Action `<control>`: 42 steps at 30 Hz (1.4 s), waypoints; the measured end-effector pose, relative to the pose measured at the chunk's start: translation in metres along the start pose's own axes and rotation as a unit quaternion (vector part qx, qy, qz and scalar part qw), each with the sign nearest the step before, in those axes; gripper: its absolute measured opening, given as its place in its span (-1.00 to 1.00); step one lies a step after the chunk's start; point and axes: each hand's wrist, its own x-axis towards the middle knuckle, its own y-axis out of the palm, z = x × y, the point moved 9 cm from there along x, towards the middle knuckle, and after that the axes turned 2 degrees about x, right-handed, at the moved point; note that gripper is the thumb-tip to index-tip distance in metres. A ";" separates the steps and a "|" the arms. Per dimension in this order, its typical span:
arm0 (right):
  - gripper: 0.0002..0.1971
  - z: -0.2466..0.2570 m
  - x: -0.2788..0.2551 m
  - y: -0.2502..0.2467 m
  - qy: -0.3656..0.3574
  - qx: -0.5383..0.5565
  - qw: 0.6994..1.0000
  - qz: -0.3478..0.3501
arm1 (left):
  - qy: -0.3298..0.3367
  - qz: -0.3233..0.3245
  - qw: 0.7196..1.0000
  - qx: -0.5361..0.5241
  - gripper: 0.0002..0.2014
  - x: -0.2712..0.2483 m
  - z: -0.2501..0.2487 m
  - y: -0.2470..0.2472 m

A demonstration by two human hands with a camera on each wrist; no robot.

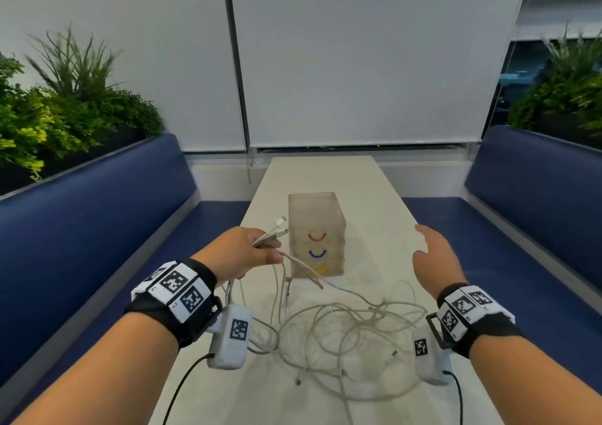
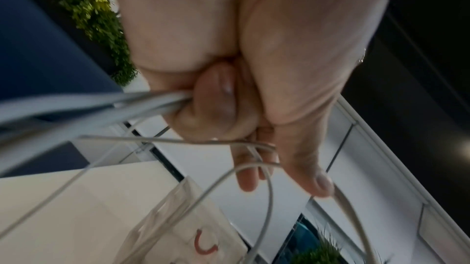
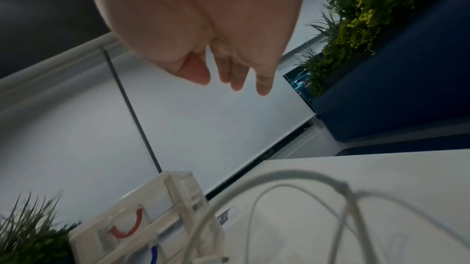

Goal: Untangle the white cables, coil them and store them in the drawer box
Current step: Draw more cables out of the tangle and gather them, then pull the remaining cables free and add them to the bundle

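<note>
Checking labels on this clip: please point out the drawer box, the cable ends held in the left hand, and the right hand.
drawer box (image 1: 315, 216): head view, upper front face above the red handle.
cable ends (image 1: 277, 227): head view, connectors sticking out past the fingers.
right hand (image 1: 435, 256): head view, back of the open hand.

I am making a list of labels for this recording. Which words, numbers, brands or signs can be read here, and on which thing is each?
No readable words, brands or numbers.
Wristbands and wrist cameras: black-and-white square code markers only; tiny characters beside them are too small to read.
Drawer box: no text, only red, blue and yellow curved handles.
</note>
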 end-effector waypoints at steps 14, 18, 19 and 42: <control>-0.61 -0.041 -0.130 0.103 0.042 -0.356 0.757 0.546 | -0.066 -0.130 0.986 -0.086 -0.84 0.022 0.021 0.008; -0.71 -0.051 -0.125 0.110 -0.075 -0.478 0.734 0.477 | -0.069 -0.144 0.959 -0.234 -0.81 0.019 0.024 0.008; -0.77 -0.052 -0.125 0.110 -0.088 -0.484 0.730 0.474 | -0.072 -0.146 0.948 -0.273 -0.80 0.017 0.025 0.008; -0.72 0.172 -0.092 0.081 -0.080 0.251 0.947 0.183 | 0.031 0.043 0.804 -0.592 -0.56 -0.028 -0.037 0.066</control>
